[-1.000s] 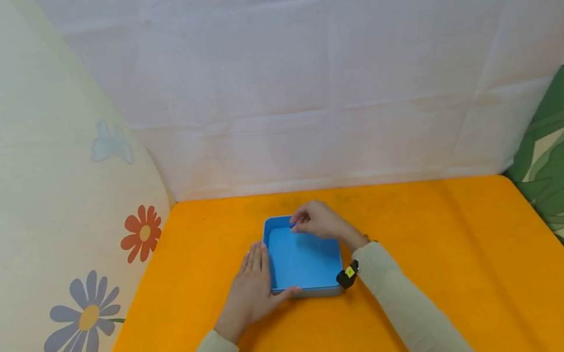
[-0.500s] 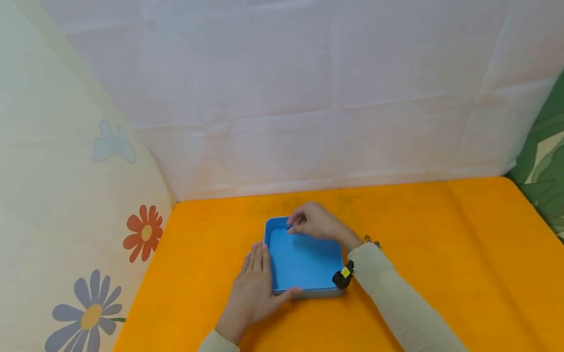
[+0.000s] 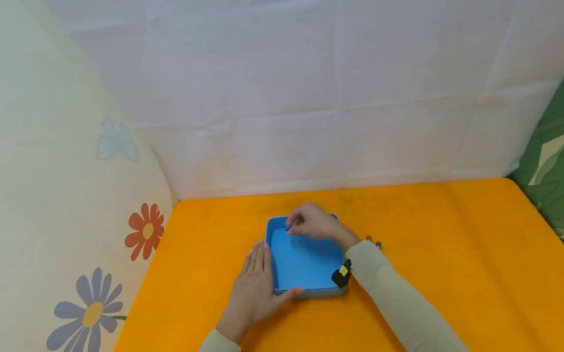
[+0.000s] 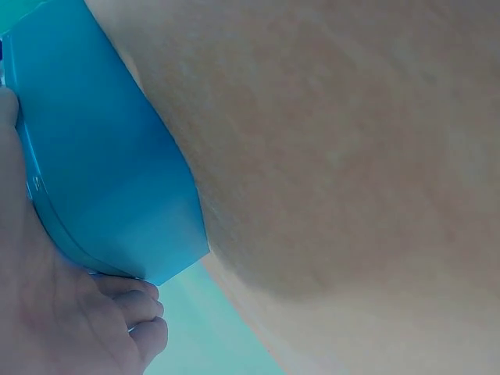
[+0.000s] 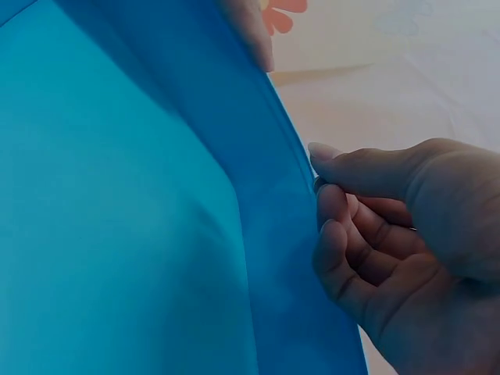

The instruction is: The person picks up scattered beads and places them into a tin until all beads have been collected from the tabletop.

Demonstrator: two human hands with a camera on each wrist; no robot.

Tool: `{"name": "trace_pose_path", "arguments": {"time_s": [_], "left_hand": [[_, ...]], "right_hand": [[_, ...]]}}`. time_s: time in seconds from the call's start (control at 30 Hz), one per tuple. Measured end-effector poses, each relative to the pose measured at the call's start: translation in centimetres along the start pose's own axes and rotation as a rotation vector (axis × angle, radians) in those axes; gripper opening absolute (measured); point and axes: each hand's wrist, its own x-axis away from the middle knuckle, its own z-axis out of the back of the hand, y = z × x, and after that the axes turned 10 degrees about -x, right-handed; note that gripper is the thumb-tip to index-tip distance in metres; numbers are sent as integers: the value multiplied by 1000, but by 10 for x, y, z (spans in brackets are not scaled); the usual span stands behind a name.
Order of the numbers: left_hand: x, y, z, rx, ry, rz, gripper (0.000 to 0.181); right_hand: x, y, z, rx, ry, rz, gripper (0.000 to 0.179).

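Observation:
A square, shallow blue box [image 3: 308,267] lies on the orange tabletop. Along its left side rests my left hand [image 3: 253,288], fingers extended against the wall and thumb across the front edge. In the left wrist view, the box's outer wall [image 4: 109,141] shows beside that hand. My right hand [image 3: 315,223] is over the far part of the box, thumb and fingertips pinching a small dark blue ball [image 3: 288,228]. The right wrist view shows this ball [image 5: 319,183], mostly hidden by the fingertips, close to the box's rim.
Several small round dark balls [image 3: 375,242] lie on the orange table [image 3: 457,272] to the right of the box, beside the right sleeve. A white cloth [image 3: 270,83] hangs behind, with flower-printed cloths on both sides.
The right hand, still pinching the small ball, has shifted slightly left over the box. More of the balls right of the sleeve show now. The left hand stays at the box's side.

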Motion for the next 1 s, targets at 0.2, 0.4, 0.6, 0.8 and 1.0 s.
{"name": "trace_pose_path", "arguments": {"time_s": [0.2,0.4,0.6,0.8,1.0], "left_hand": [[0,-1,0,8,-13,-2,130],[0,-1,1,8,-23,16,132],[1,1,1,10,-44,11,131],[1,1,2,12,-40,13,131],[1,1,3,17,-32,15,132]], "right_hand": [[-5,-1,0,41,-37,-10,18],[-6,-2,0,50,-43,-4,19],[-5,0,-2,44,-33,-37,22],[-5,2,0,32,-31,-46,26],[-4,3,4,38,-28,-14,25]]}}
